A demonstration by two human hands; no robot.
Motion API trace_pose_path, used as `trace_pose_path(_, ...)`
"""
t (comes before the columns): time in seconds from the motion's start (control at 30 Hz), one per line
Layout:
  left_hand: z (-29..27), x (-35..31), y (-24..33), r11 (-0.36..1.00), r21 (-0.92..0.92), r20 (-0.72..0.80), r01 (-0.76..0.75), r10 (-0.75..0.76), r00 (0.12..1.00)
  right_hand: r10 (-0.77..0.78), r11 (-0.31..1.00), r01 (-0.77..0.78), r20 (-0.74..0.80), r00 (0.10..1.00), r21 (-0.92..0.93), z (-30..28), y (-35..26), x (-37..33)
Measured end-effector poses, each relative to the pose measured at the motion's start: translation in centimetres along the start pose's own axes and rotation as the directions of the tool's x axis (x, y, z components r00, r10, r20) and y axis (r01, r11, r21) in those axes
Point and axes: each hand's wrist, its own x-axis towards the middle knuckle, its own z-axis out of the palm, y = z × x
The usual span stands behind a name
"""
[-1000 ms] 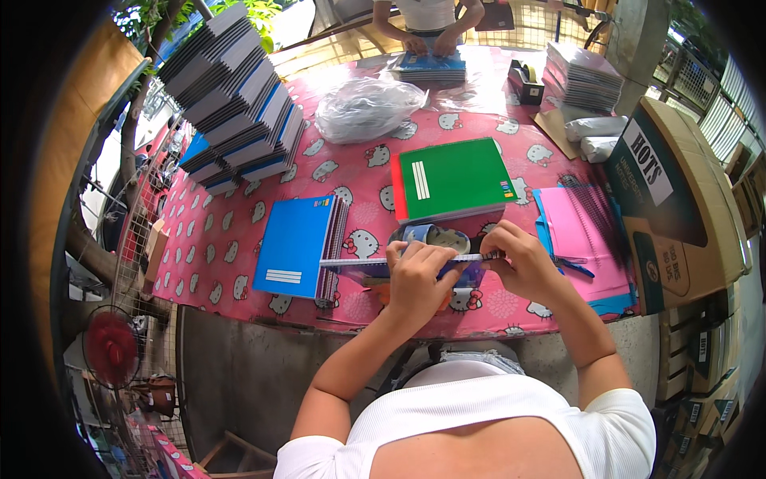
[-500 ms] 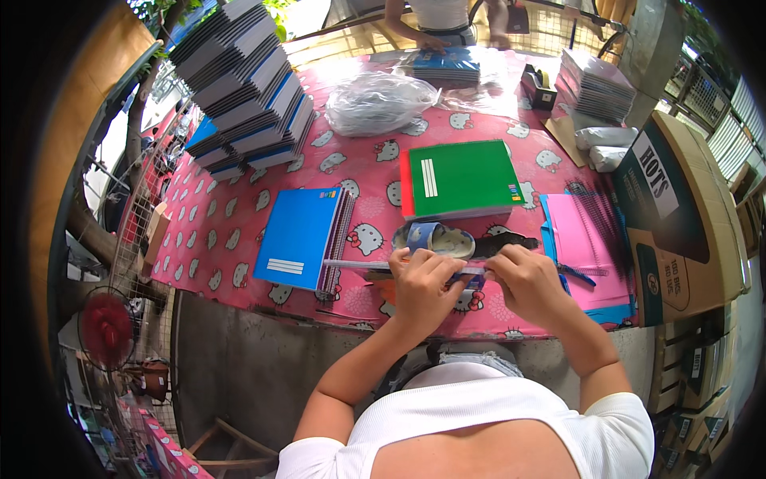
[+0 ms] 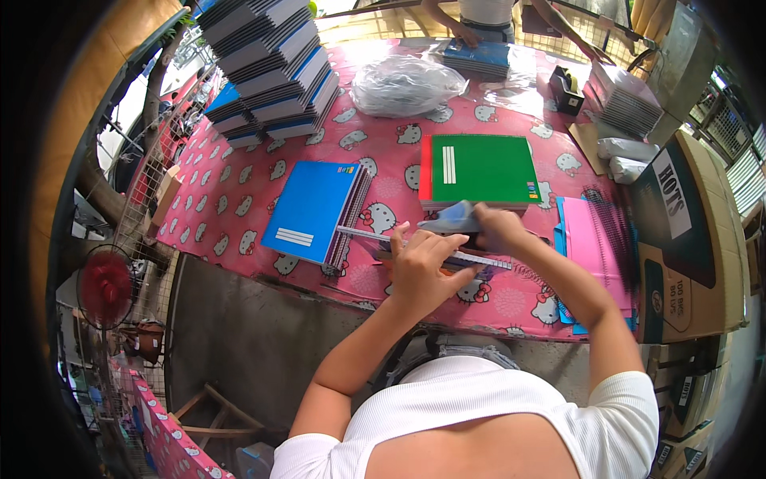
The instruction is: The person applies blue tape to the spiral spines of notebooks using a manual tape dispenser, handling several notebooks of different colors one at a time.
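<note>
My left hand (image 3: 423,267) presses flat on a long metal ruler (image 3: 359,234), which lies slantwise across a notebook near the front edge of the pink cartoon-cat tablecloth (image 3: 375,156). My right hand (image 3: 496,227) pinches a grey sheet (image 3: 448,217) and holds it lifted and curled up along the ruler's far side. The notebook under both hands is mostly hidden. A blue notebook stack (image 3: 313,209) lies just left of the ruler's tip, and a green notebook stack (image 3: 483,168) lies just beyond my hands.
Pink and blue spiral notebooks (image 3: 594,239) lie to the right, beside a cardboard box (image 3: 690,239). A tall notebook pile (image 3: 267,64), a clear plastic bag (image 3: 407,84) and a tape dispenser (image 3: 566,86) stand farther back. Another person (image 3: 483,12) works at the far edge.
My right hand has moved away from the ruler and pulled the grey sheet upward. My left hand stays pressed on the ruler.
</note>
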Motion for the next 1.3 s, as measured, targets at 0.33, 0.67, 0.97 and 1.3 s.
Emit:
trace_pose_path(0.33,0.6,0.5,-0.5,0.999,-0.03,-0.019,-0.009,0.009,1.0,0.064,0.345,0.037,-0.063,0.996,0.938,-6.8,4.6,-8.2)
trace_pose_path(0.67,-0.5,1.2,-1.1,0.983,-0.152,0.049,0.103,-0.096,0.994,-0.225,0.755,0.324,-0.24,0.944,0.569,-7.5,0.9,-5.7)
trace_pose_path(0.97,-3.3,0.0,-3.2,0.892,0.346,-0.11,0.292,-0.27,0.957,-0.127,0.405,0.248,-0.214,0.969,0.88,-6.4,0.8,-3.3)
trace_pose_path(1.3,-3.8,-0.1,-5.4,0.965,0.081,-0.066,0.248,-0.244,0.968,-0.288,0.697,0.41,-0.294,0.911,0.589,-6.7,-1.9,-0.4)
